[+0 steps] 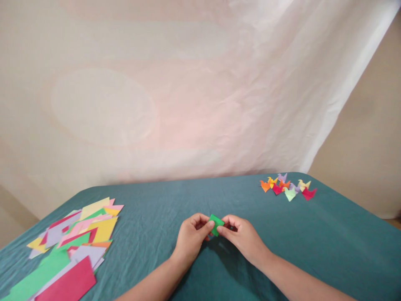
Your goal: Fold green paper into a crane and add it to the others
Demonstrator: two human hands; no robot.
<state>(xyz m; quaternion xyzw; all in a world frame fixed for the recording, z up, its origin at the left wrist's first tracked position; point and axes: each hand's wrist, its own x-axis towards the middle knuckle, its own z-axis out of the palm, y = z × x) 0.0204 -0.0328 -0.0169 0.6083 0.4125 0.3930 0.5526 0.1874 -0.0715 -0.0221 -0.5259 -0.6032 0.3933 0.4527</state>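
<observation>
A small folded green paper (216,223) is held just above the teal tablecloth (313,242), near the table's middle. My left hand (191,236) pinches its left edge with thumb and curled fingers. My right hand (241,235) pinches its right edge the same way. A bit of red or orange shows beneath the green piece, between my fingers; I cannot make out what it is.
A loose pile of coloured paper sheets (72,244) lies at the table's left, reaching the near edge. Several small folded paper figures (287,187) in orange, red, yellow, purple and pale green sit at the far right. A cream cloth backdrop (175,92) hangs behind the table.
</observation>
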